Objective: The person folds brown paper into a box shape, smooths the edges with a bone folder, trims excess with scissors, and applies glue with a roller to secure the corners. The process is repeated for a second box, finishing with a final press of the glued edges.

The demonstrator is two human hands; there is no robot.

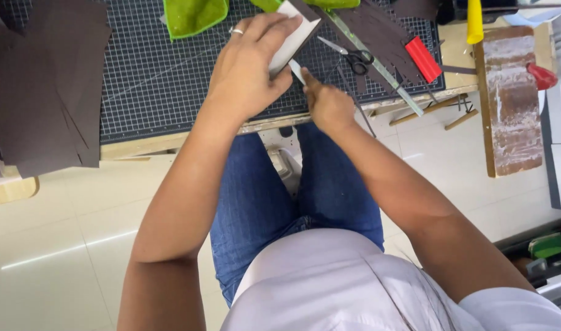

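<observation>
The left hand (246,67) is gripping a white block (292,40) over the cutting mat (158,79), long axis slanting away; the right hand (328,107), just beside it, is pinching a thin blade (297,72) beneath.

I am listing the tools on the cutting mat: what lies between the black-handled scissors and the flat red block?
A long metal ruler crosses diagonally between the black-handled scissors and the flat red block, in the head view.

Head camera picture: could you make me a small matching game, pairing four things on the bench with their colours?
Things:
1. cutting mat
2. utility knife
3. cloth
4. paper sheets

Colours:
A. bright green
B. dark brown
C. red
D. dark with a pale grid

Pairs: 1-D, 2-C, 3-A, 4-B
</observation>
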